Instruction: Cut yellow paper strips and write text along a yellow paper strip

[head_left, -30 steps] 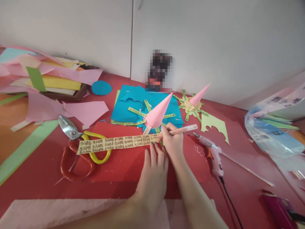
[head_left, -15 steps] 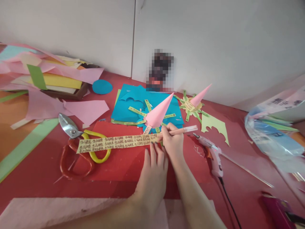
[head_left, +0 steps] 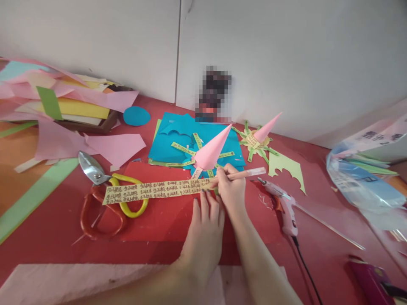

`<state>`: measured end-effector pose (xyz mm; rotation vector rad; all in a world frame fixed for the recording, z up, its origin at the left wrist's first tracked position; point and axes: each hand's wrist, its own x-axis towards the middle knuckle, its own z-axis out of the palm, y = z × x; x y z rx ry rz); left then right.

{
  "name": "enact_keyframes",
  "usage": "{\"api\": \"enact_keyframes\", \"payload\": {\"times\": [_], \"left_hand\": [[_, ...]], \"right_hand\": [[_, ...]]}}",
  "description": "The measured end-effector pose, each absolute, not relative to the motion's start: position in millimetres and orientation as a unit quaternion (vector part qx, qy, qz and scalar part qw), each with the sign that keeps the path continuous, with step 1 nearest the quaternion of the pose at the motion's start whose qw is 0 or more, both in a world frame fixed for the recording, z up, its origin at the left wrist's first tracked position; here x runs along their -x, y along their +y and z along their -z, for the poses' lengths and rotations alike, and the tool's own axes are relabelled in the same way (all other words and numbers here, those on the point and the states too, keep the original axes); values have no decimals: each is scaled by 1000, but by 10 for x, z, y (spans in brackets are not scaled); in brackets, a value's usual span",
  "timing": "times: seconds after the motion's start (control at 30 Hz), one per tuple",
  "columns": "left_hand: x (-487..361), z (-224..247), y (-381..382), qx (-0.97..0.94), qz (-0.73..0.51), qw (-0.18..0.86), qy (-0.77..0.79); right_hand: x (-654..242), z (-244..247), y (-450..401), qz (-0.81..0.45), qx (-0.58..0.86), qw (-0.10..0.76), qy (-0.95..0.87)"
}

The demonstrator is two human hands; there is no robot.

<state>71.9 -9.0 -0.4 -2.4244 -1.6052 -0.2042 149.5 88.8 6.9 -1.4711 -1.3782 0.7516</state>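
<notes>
A long pale-yellow paper strip (head_left: 159,189), covered in rows of handwritten dark characters, lies across a red paper sheet (head_left: 152,228). My left hand (head_left: 205,224) rests flat with its fingers stretched out, the fingertips on the strip's lower edge near its right end. In my right hand (head_left: 232,190) is a pen (head_left: 246,173) with a pinkish barrel and a clear end; its tip is at the strip's right end, partly hidden by the fingers. Just beyond the hands stands a pink paper cone (head_left: 211,150) on a blue base with several patterned yellow-green strips radiating outward.
Scissors (head_left: 93,173) with red and yellow handles lie left, partly under the strip. A pink glue gun (head_left: 284,207) with a cord is at right. A second pink cone (head_left: 269,128) stands behind. Paper scraps fill a brown tray (head_left: 104,123); a plastic bag (head_left: 365,182) sits far right.
My right hand and the pen have shifted very slightly to the right. The left hand and the strip look the same.
</notes>
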Motion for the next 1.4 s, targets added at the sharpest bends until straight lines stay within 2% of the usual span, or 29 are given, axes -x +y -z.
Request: {"api": "enact_keyframes", "payload": {"times": [1.4], "left_hand": [[-722,-7,-95,827,66,118,-546]], "right_hand": [[-1502,-73,882,-279,616,472,-566]]}}
